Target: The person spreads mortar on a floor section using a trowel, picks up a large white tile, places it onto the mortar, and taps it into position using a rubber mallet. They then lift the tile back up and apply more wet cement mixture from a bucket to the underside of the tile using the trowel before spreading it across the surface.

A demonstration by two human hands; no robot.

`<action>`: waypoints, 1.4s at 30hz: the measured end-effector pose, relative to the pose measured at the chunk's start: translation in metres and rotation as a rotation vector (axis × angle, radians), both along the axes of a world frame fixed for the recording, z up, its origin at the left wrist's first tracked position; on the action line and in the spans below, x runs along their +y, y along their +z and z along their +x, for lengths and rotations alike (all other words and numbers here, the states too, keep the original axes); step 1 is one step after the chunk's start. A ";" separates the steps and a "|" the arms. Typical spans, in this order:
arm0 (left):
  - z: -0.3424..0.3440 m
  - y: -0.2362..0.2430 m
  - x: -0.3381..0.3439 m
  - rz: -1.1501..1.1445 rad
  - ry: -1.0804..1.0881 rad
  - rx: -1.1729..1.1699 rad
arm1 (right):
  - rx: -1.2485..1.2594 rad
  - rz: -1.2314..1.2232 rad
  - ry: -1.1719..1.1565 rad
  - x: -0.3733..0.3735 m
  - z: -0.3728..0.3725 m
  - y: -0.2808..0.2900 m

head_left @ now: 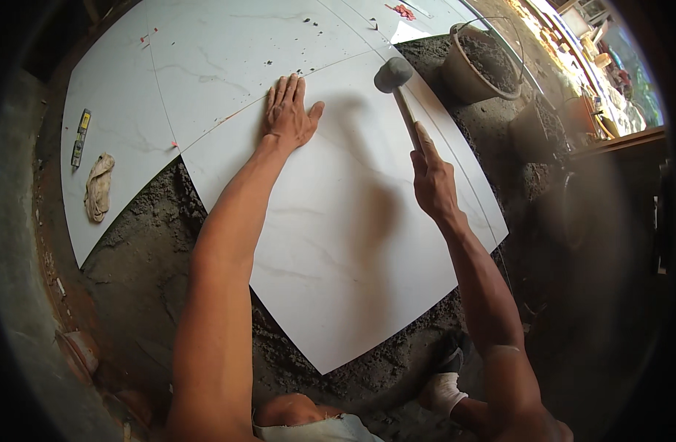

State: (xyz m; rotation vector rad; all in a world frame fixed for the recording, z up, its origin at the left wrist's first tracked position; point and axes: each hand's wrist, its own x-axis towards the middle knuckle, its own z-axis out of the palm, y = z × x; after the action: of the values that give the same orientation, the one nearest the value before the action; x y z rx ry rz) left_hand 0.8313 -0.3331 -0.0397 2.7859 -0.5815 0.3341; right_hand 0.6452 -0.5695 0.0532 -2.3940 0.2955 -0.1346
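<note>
Reaches over a large white tile point(308, 243) mid-scene, with dark mortar point(273, 345) along its near edges. Has a bucket point(458, 77) of dark mix point(491, 59) at far right. Lays the left hand point(290, 121) flat at the tile's far edge, well apart from the right hand point(435, 182), clamped around a mallet point(393, 74) with its head over the tile's far right. Has a crumpled cloth point(99, 188) at left, a spirit level point(80, 138) just beyond.

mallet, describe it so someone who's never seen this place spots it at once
Find the large white tile in the middle, with the left hand flat on it. Near that tile's upper right edge, the right hand grips the mallet by its straight handle. Its blunt dark head sets it apart from the wide bucket at its right and the slim level at far left.
</note>
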 end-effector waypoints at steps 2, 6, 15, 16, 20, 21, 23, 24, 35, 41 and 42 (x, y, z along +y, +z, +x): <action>0.001 0.003 -0.006 0.009 0.004 0.017 | -0.149 0.024 0.002 -0.004 0.005 0.007; 0.007 0.002 -0.007 0.010 0.015 0.001 | -0.033 -0.021 0.041 -0.013 0.009 -0.011; 0.002 -0.002 -0.008 0.048 0.053 0.055 | -0.093 -0.019 0.060 -0.013 -0.005 -0.006; 0.004 -0.001 -0.008 0.030 0.057 0.050 | -0.138 0.036 0.051 -0.011 -0.008 -0.002; 0.010 0.007 -0.021 0.001 0.108 0.071 | -0.016 0.032 0.057 -0.025 -0.023 -0.009; 0.012 0.007 -0.016 0.027 0.133 0.066 | 0.050 0.060 0.036 -0.020 -0.025 -0.004; 0.015 0.004 -0.010 0.019 0.119 0.039 | -0.030 0.074 0.071 -0.023 -0.035 -0.013; 0.013 0.005 -0.013 0.017 0.110 0.037 | 0.052 0.068 0.044 -0.021 -0.040 -0.005; 0.053 -0.012 -0.063 0.094 -0.102 -0.131 | -0.166 0.055 0.023 -0.017 -0.028 -0.011; 0.061 -0.021 -0.072 0.137 -0.149 -0.082 | -0.242 0.079 -0.042 -0.034 -0.020 -0.015; 0.062 -0.021 -0.072 0.132 -0.140 -0.087 | -0.150 0.043 -0.035 -0.036 -0.019 -0.013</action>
State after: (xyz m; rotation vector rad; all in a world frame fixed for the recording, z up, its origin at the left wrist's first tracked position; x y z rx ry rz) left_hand 0.8928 -0.4053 -0.0603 2.8468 -0.8441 0.4019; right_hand 0.6264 -0.6050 0.0398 -2.3226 0.2675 -0.3192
